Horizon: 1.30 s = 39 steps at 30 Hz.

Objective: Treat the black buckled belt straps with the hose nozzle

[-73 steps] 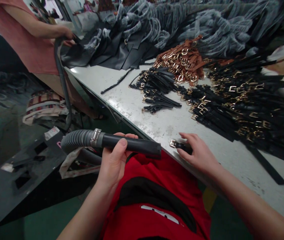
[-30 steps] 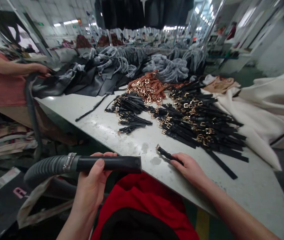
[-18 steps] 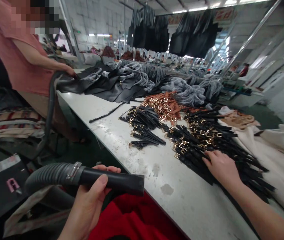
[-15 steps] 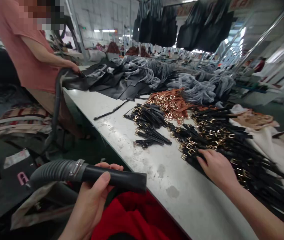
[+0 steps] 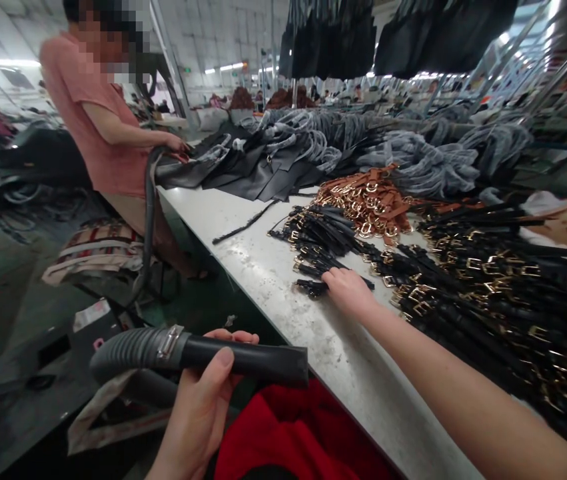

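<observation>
My left hand [image 5: 208,393] is wrapped around the black nozzle [image 5: 273,363] of a ribbed grey hose [image 5: 128,350], with the thumb on top. A metal clamp [image 5: 169,343] joins nozzle and hose. Across the white table, my right hand [image 5: 348,290] is closed over the near end of a small group of black buckle straps [image 5: 320,257]; its fingertips are partly hidden among them. Right of that arm spreads a larger heap of black straps [image 5: 478,313] with gold buckles. Behind lies a pile of brown buckle straps [image 5: 373,203].
A co-worker in a pink shirt [image 5: 108,140] stands at the far left end of the table [image 5: 243,267], hands near black leather pieces [image 5: 263,177]. Wrapped grey handles [image 5: 423,160] are heaped behind. Black panels [image 5: 333,40] hang overhead. A padded stool [image 5: 103,250] stands left.
My right hand has moved left from the large strap heap to the smaller group of black straps. My left hand keeps its hold on the nozzle. The view has shifted.
</observation>
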Each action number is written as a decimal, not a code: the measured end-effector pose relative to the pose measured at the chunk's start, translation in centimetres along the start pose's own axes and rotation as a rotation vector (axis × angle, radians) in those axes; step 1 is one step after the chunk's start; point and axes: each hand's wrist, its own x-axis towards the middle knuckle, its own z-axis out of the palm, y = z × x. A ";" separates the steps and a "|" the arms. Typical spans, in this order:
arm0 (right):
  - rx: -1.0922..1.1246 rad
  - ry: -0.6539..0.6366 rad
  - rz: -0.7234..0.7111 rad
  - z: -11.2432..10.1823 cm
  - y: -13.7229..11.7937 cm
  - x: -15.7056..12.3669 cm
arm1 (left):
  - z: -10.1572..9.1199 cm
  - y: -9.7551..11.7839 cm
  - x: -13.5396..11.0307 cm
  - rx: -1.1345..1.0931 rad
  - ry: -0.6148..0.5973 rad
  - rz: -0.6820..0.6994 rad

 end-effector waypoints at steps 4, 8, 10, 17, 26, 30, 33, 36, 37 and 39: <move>-0.061 0.006 -0.008 -1.2 0.1 -2.3 | -0.2 0.3 -0.4 -0.020 -0.021 0.005; -0.161 0.036 -0.075 -0.8 0.1 -9.0 | -0.9 0.4 -0.7 -0.042 -0.063 -0.009; -0.153 0.016 -0.077 -0.3 0.3 -13.3 | -1.1 0.3 -0.9 -0.048 -0.073 -0.011; 0.058 0.031 0.050 -1.4 0.2 -21.4 | -0.1 -0.4 -1.8 -0.021 -0.174 -0.009; 0.513 0.061 0.312 0.0 -3.4 -16.7 | 2.0 -1.2 -3.2 0.019 -0.204 -0.012; 0.586 0.146 0.308 0.7 -3.1 -17.4 | 2.7 -1.4 -3.2 0.042 -0.224 -0.017; 0.592 0.219 0.381 0.5 -2.0 -19.4 | 3.8 -1.8 -3.0 0.061 -0.269 -0.025; 0.570 0.146 0.416 0.5 -1.2 -21.1 | 5.8 -3.2 -2.7 0.058 -0.298 -0.021; 0.567 0.122 0.411 0.5 -1.2 -21.5 | 6.6 -4.0 -2.5 0.055 -0.311 -0.017; 0.558 0.108 0.406 0.7 -1.3 -21.7 | 8.3 -5.7 -2.3 0.058 -0.344 -0.012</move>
